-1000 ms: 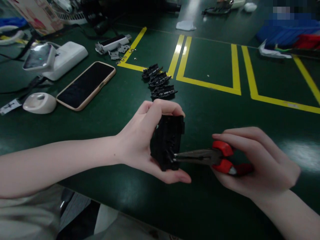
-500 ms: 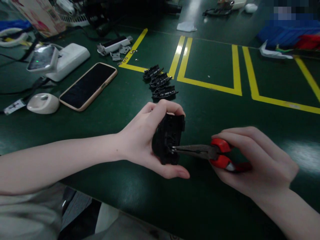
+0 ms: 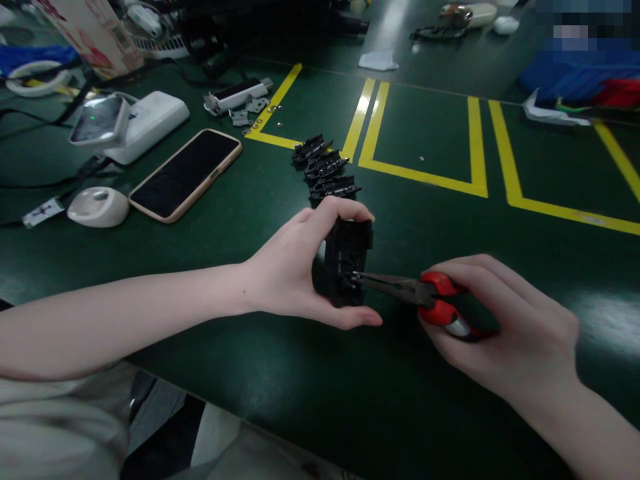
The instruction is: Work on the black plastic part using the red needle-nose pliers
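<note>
My left hand (image 3: pixel 305 267) grips a black plastic housing (image 3: pixel 350 250) by its two ends, thumb below and fingers above, with the hollow inner side showing. In my right hand (image 3: pixel 505 327) are needle-nose pliers (image 3: pixel 420 291) with red handles. Their jaws point left, and the tips reach into the housing at a small shiny metal bit (image 3: pixel 353 276). Whether the tips pinch that bit is too small to tell. Just beyond my left hand, three similar black plastic pieces (image 3: pixel 325 165) lie in a row on the green table.
Left on the table (image 3: pixel 240 373) are a phone (image 3: pixel 187 175), a cream rounded object (image 3: pixel 99 207) and a white block-shaped device (image 3: pixel 147 127). Small metal plates (image 3: pixel 241 118) and rings lie farther back near yellow tape (image 3: pixel 425 176). A blue bin (image 3: pixel 570 73) stands at the far right.
The black housing has tipped and risen slightly in view, with my left thumb now higher. The pliers have moved up along with it, their tips still inside. The whole view has shifted a little.
</note>
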